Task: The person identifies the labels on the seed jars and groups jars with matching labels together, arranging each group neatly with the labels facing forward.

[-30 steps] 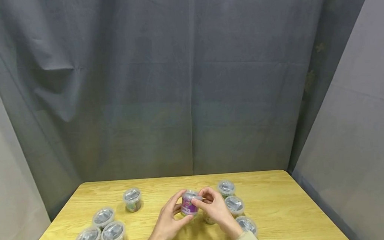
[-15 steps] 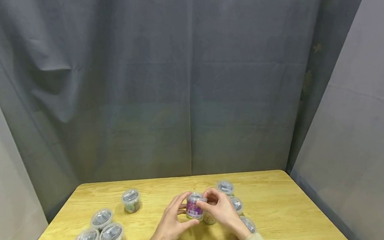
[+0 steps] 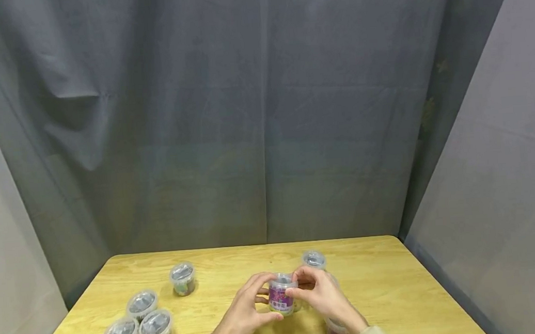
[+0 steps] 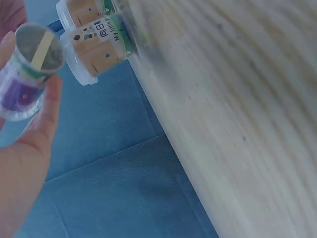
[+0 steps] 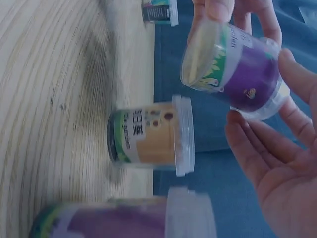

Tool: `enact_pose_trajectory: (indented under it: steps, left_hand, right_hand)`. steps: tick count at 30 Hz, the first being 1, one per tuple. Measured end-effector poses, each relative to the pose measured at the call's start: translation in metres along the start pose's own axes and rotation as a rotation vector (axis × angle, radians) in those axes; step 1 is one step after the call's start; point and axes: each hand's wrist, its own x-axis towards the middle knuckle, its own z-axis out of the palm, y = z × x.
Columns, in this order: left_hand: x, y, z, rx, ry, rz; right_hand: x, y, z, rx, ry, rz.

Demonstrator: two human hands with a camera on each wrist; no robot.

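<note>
A small clear plastic tub with a purple label (image 3: 281, 296) is held up above the table between both hands. My left hand (image 3: 241, 312) grips it from the left, thumb low and fingers round the far side. At its lid rim, my right hand (image 3: 322, 293) pinches with thumb and forefinger. In the right wrist view the tub (image 5: 252, 74) is tilted, and a pale stick shows through its bottom. Beyond it stands a tub with an orange-brown label (image 5: 153, 134). Nearer that camera is another purple-labelled tub (image 5: 119, 220), blurred.
On the wooden table (image 3: 228, 265), a lidded tub (image 3: 182, 279) stands alone at the back left. A group of tubs (image 3: 156, 331) sits at the front left. At the right, a tub (image 3: 313, 259) shows behind my right hand, which partly hides others. A grey curtain (image 3: 260, 136) hangs behind.
Both hands have moved right and a little toward me, carrying the purple-labelled tub. My right hand stays at its lid rim throughout. The tubs on the left remain standing in place.
</note>
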Motion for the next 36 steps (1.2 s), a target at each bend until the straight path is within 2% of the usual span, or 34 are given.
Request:
enact_pose_trajectory:
  steps: [3,7,12,18,22,29,36]
  left_hand:
    - [0.001,0.001,0.001,-0.041,-0.03,-0.029]
    - [0.001,0.0,0.004,-0.098,-0.04,-0.066]
    - [0.001,0.0,0.007,-0.132,-0.042,-0.104]
    - [0.001,0.002,0.01,-0.198,-0.084,-0.122]
    - [0.002,0.001,0.014,-0.156,-0.114,-0.106]
    - [0.001,-0.001,0.022,-0.03,-0.185,-0.029]
    - [0.001,0.001,0.023,0.038,-0.218,-0.013]
  right_hand:
    - [-0.002,0.004,-0.004,0.024,-0.036,-0.021]
    - [-0.006,0.009,-0.007,0.036,-0.074,-0.029]
    - [-0.015,0.014,-0.01,-0.008,-0.097,-0.043]
    - [-0.025,0.019,-0.012,-0.105,-0.095,-0.037]
    - [-0.029,0.021,-0.014,-0.166,-0.121,-0.044]
    - [-0.034,0.027,-0.016,-0.204,-0.199,-0.087]
    - [-0.032,0.031,-0.019,-0.225,-0.25,-0.103]
